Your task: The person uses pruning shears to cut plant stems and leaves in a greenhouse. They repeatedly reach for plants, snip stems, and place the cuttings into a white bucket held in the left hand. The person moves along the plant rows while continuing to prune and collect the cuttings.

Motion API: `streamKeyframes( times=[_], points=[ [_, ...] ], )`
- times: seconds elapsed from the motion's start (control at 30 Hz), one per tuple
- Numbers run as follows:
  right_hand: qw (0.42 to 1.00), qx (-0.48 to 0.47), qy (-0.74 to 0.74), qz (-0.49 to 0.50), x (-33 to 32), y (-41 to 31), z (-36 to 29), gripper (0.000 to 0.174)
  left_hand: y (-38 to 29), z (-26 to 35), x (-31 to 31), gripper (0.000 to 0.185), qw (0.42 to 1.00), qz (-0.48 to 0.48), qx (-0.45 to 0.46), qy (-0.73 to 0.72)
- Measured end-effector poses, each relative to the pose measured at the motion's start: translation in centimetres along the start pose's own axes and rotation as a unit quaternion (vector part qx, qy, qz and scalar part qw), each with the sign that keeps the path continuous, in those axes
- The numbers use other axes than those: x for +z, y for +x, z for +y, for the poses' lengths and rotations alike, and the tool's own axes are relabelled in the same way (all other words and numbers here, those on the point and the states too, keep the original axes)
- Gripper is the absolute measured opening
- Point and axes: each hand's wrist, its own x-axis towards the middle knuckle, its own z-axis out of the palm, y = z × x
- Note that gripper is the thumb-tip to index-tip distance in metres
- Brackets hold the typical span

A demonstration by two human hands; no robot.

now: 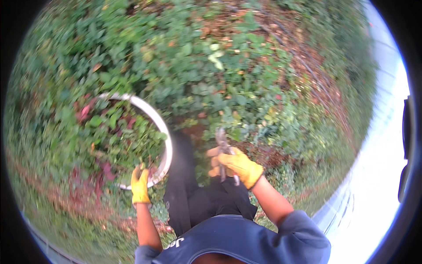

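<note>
My right hand (240, 165), in a yellow work glove, holds a pair of hand pruners (224, 142) with the blades pointing away from me. My left hand (140, 184), gloved the same way, is at the near rim of a round container with a white rim (168, 142). Cut green and reddish leafy stems (122, 132) fill the container. Whether the left fingers grip the rim or some stems cannot be told.
Low leafy ground cover (184, 62) spreads ahead and on both sides. Long thin bare branches (306, 66) lie over brown leaf litter at the upper right. A pale paved surface (372, 165) curves along the right edge. My legs in dark trousers (184, 194) are beside the container.
</note>
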Motion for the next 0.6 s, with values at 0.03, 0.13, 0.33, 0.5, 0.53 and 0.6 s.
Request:
streamKeyframes(
  times=[0.03, 0.13, 0.33, 0.5, 0.53, 0.6],
  points=[
    [1.0, 0.011, 0.01, -0.002, 0.0, 0.5, 0.3, 0.043, -0.3, -1.5, 0.3, 0.06, 0.998, 0.065, -0.004, 0.013],
    [0.996, -0.057, 0.05, 0.036, -1.8, 0.6, 0.4, 0.045, -1.7, -5.8, -0.4, 0.043, 0.991, 0.011, -0.07, -0.115],
    [0.957, -0.225, 0.18, 0.035, -9.0, -1.6, -5.4, 0.044, -3.6, -10.1, -0.7, 0.053, 0.987, -0.023, -0.125, -0.094],
    [0.93, -0.289, 0.222, 0.056, -14.5, -0.3, -11.3, 0.042, -5.3, -8.9, 0.3, 0.036, 0.997, -0.045, -0.052, 0.024],
    [0.935, -0.293, 0.201, 0.023, -15.0, -0.1, -10.6, 0.045, -5.7, -8.4, 0.9, 0.034, 0.998, -0.038, -0.053, -0.001],
    [0.956, -0.256, 0.147, -0.004, -15.1, 0.9, -7.8, 0.046, -6.8, -7.2, 1.8, 0.033, 0.997, -0.032, -0.072, 0.007]
  ],
)
